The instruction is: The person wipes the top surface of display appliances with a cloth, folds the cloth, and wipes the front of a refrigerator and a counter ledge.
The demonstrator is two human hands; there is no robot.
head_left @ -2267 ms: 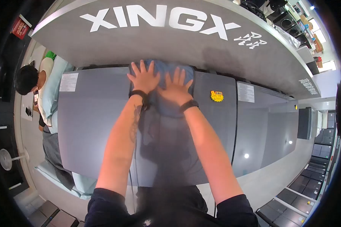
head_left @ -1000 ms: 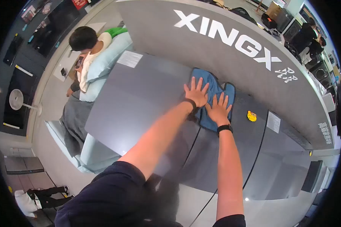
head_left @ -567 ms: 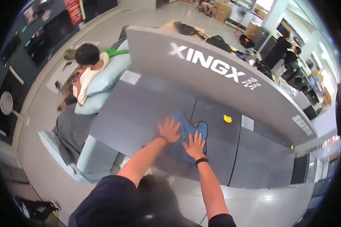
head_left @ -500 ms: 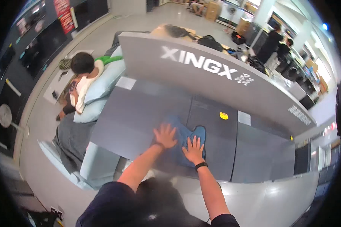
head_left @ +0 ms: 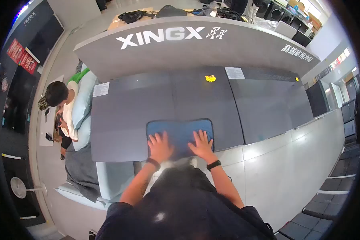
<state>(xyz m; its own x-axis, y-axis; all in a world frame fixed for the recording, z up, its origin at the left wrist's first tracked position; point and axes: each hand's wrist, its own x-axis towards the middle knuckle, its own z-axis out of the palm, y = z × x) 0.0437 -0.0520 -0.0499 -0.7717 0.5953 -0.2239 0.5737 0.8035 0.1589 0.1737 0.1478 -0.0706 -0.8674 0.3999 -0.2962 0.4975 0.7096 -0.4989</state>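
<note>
A blue cloth [head_left: 180,129] with a dark border lies spread flat near the front edge of a dark grey surface [head_left: 128,104]. Its lower edge is partly hidden by my arms and body. On its left part rests my left hand [head_left: 160,147], palm down with the fingers spread. My right hand [head_left: 202,144] is flat on the right part of the cloth, its fingers also apart. Neither hand grips the cloth.
Behind the surface rises a grey panel [head_left: 96,56] lettered XINGX. A yellow sticker [head_left: 210,78] and white labels [head_left: 101,89] are on the top. To the left, a person [head_left: 66,108] sits beside light blue cushions [head_left: 83,134]. A white fan [head_left: 20,187] stands at far left.
The cloth was bunched and skewed and now lies as a smooth rectangle. Both hands have come back toward the front edge. My view has turned to the right and down.
</note>
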